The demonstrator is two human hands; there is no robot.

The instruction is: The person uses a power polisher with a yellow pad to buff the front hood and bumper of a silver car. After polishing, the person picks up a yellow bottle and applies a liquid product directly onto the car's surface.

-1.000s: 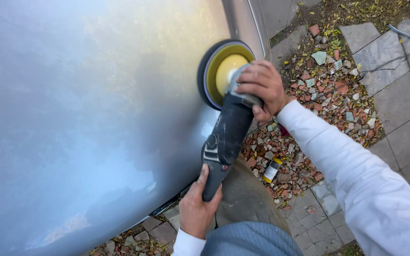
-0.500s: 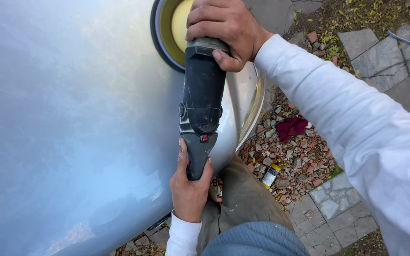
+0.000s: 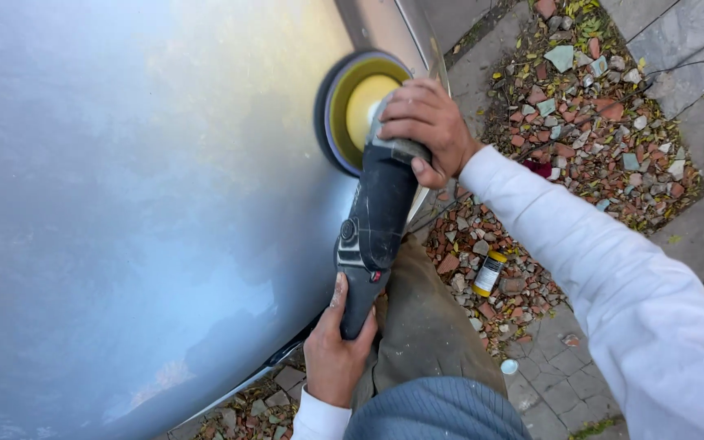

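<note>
Polishing silver car panel (image 3: 140,212): right hand (image 3: 427,126) clamped on rotary polisher (image 3: 376,220) head, left hand (image 3: 334,354) wrapped round tail grip. Pad (image 3: 352,106) flat near panel's right edge; next move needs even pressure.

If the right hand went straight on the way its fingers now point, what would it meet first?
Probably the yellow backing pad, then the silver car panel behind it; the right hand already grips the polisher head, though depth is unclear.

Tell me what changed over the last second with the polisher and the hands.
The polisher swept along the silver car panel: its yellow pad went toward the top of the view, then came back down. Nothing was let go: the right hand stays on the head, the left hand on the rear handle.
</note>
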